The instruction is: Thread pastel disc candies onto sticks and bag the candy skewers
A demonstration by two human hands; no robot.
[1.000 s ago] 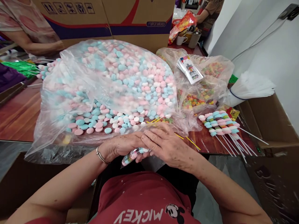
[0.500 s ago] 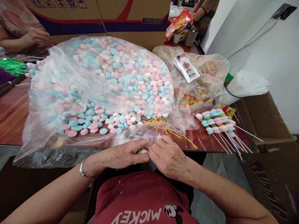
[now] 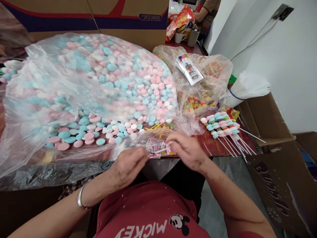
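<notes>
My left hand [image 3: 132, 165] is closed at the table's front edge, its fingers round the near end of a thin white stick [image 3: 160, 150]. What else lies inside that fist is hidden. Toward the stick's other end, my right hand [image 3: 187, 150] is bent with curled fingers, slightly blurred; I cannot make out what it pinches. Beneath the stick lie clear printed bags [image 3: 155, 145]. Close behind the hands are loose pink, blue and white marshmallows [image 3: 89, 135], partly under a large clear plastic bag [image 3: 49, 62] full of more. Yellow twist ties [image 3: 154, 126] rest near its opening.
Marshmallow skewers [image 3: 220, 125] on white sticks lie at right. Behind them are a bag of gummy candy [image 3: 195, 102], a stack of printed cards [image 3: 189, 69] and a bundle of white sticks [image 3: 250, 86]. Cardboard boxes [image 3: 269, 122] stand right; another person's arm [image 3: 201, 15] shows behind.
My hands have moved apart from being together, and the white stick now shows between them. The view has shifted, so the table's things appear further left.
</notes>
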